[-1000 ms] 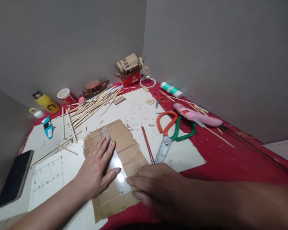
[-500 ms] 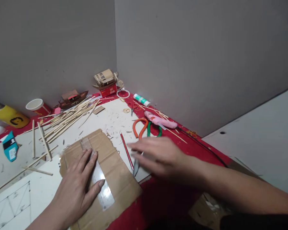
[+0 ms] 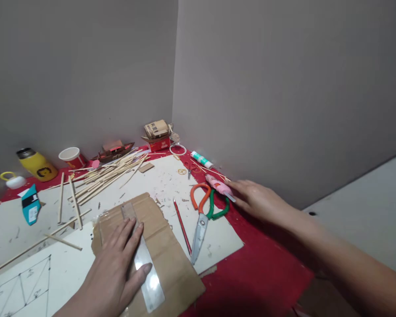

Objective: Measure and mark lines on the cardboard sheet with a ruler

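My left hand (image 3: 119, 264) lies flat with its fingers apart, pressing a clear ruler (image 3: 155, 288) onto a piece of brown cardboard (image 3: 181, 273). At the right, my right hand (image 3: 259, 200) has its thumb and fingers around the rear part of a pink hot glue gun (image 3: 218, 185), which rests on the red table covering; the hand hides its handle. Beside it lie large scissors (image 3: 200, 226) with one orange and one green handle loop. A red pencil (image 3: 182, 224) is between the scissors and the cardboard.
Several wooden sticks (image 3: 108, 176) lie in a pile at the back. Behind them stand a yellow bottle (image 3: 38, 165), a paper cup (image 3: 72, 158) and two model boats, one on a red box (image 3: 160, 144). A drawn sheet (image 3: 6, 281) lies at the front left.
My right hand has moved right and away from above the scissors to the glue gun. My left hand stays on the ruler. The view has shifted, so things appear lower and farther right.
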Demonstrator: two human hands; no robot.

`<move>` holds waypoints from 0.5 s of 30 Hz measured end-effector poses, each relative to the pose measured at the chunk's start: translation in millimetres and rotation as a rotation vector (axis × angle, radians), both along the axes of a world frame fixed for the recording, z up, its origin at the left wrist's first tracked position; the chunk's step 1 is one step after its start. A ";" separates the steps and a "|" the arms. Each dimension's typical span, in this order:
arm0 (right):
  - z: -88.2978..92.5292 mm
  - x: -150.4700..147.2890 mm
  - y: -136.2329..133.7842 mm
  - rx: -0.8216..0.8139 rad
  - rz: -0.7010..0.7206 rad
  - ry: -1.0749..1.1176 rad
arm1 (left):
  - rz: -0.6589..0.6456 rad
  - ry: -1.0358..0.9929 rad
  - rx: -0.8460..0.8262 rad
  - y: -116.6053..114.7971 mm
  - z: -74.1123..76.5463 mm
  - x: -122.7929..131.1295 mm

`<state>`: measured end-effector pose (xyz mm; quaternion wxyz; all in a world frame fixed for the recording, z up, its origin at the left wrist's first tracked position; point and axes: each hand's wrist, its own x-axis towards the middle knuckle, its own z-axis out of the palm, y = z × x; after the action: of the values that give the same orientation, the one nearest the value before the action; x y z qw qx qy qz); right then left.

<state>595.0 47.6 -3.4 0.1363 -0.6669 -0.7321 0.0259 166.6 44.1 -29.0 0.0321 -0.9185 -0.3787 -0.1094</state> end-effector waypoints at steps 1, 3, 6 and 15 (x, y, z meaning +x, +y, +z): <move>-1.3 -0.5 2.2 -0.022 -0.005 -0.019 | 0.006 0.006 -0.009 -0.4 -1.1 -0.2; -2.1 0.0 4.2 -0.032 0.000 -0.029 | 0.017 -0.007 -0.025 -0.7 -5.2 -1.1; 1.1 3.1 2.7 0.021 0.041 0.034 | 0.022 -0.071 -0.044 -0.3 -14.8 -2.8; 24.4 -4.2 19.9 -0.008 0.068 0.159 | 0.011 -0.130 -0.037 2.8 -31.8 -5.0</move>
<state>590.8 67.5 21.0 0.1903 -0.6379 -0.7412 0.0863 161.6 47.0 -60.8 -0.0090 -0.9078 -0.3869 -0.1616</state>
